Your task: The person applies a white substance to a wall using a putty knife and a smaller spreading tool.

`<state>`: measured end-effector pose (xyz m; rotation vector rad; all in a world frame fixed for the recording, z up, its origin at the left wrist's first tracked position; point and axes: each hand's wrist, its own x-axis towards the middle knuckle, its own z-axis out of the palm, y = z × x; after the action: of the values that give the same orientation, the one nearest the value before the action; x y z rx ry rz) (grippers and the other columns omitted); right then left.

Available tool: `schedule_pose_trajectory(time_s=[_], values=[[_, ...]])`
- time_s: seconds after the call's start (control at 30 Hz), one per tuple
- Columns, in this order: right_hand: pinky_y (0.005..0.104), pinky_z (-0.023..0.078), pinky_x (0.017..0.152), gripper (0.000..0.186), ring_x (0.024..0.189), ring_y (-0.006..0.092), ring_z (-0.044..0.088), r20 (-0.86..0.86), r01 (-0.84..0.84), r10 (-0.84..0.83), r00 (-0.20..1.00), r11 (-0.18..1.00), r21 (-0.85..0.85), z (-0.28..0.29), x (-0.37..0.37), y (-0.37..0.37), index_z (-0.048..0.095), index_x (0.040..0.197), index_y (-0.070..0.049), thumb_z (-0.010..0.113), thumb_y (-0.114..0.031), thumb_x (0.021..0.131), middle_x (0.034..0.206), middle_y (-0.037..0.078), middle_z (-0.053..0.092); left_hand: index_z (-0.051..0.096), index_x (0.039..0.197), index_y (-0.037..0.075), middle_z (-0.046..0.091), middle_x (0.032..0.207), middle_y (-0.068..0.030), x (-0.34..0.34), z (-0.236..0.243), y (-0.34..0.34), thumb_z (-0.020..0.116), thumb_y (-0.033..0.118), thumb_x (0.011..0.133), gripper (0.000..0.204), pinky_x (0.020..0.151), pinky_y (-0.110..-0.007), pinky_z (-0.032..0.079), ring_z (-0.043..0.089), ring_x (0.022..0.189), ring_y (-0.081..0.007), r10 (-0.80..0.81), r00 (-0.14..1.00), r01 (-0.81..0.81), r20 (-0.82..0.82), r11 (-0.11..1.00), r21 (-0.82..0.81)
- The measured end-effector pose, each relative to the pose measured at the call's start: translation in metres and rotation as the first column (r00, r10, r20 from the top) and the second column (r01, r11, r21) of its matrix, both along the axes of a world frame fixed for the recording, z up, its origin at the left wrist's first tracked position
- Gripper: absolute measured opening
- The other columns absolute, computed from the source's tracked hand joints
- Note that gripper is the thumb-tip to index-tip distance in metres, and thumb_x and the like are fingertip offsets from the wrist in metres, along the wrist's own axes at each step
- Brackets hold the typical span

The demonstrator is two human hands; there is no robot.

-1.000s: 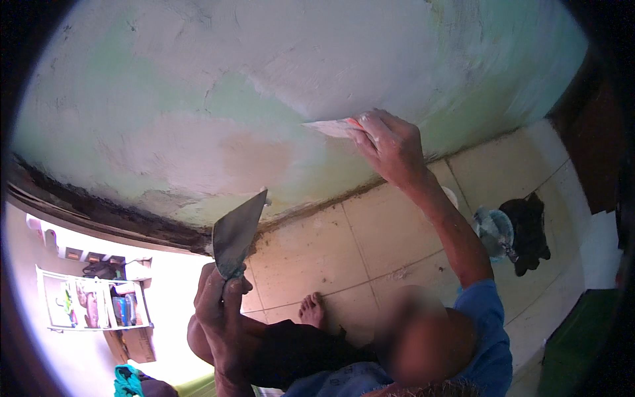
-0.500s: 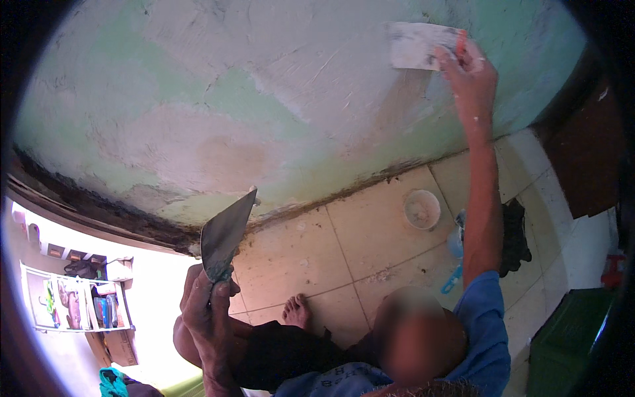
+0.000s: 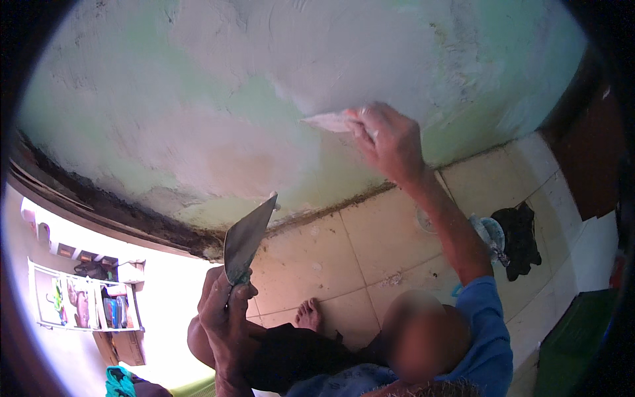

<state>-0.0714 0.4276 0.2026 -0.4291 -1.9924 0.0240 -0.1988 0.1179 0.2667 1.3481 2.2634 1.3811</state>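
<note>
My left hand [image 3: 225, 311] is closed round a metal trowel [image 3: 248, 238], its triangular blade angled up to the right, with a small pale blob at the tip. My right hand [image 3: 390, 145] grips a flat putty knife [image 3: 327, 120] coated in white paste, with orange showing by my fingers. The knife is against or very near the patchy pale green and white wall [image 3: 211, 79]; contact is hard to tell. My right forearm partly hides a white bowl [image 3: 424, 221] on the tiled floor.
A bucket-like container [image 3: 489, 231] and crumpled black item [image 3: 519, 238] lie right on the tiles [image 3: 317, 245]. A green box [image 3: 572, 344] and brown panel [image 3: 582, 165] stand at the right edge. A white rack [image 3: 86, 298] with items and a bright opening are at lower left. My bare foot shows below.
My right hand with the putty knife swept up and right half a second ago, and is now back lower left near its first position. My left hand and trowel shifted slightly.
</note>
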Motion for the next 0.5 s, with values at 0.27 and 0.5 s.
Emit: schedule_pose_trajectory(time_s=[0.27, 0.5], values=[[0.0310, 0.050, 0.062, 0.024, 0.069, 0.0132, 0.061, -0.196, 0.170, -0.182, 0.963, 0.982, -0.081, 0.065, 0.023, 0.040, 0.063, 0.097, 0.001, 0.071, -0.019, 0.087, 0.077, 0.008, 0.064, 0.062, 0.108, -0.008, 0.058, 0.089, -0.0130, -0.003, -0.007, -0.004, 0.051, 0.006, 0.093, 0.023, 0.066, -0.033, 0.048, 0.058, 0.076, -0.0196, 0.025, 1.000, -0.025, 0.008, 0.998, 0.053], [0.0273, 0.047, 0.062, 0.024, 0.072, 0.0081, 0.057, -0.417, 0.117, -0.315, 0.853, 0.893, -0.436, 0.079, 0.102, 0.088, 0.067, 0.098, -0.001, 0.069, -0.023, 0.090, 0.083, 0.000, 0.065, 0.062, 0.109, -0.007, 0.058, 0.090, -0.0139, -0.002, 0.002, -0.002, 0.052, 0.008, 0.094, 0.024, 0.067, -0.034, 0.048, 0.059, 0.076, -0.0209, -0.010, 0.999, 0.009, 0.036, 0.999, 0.039]])
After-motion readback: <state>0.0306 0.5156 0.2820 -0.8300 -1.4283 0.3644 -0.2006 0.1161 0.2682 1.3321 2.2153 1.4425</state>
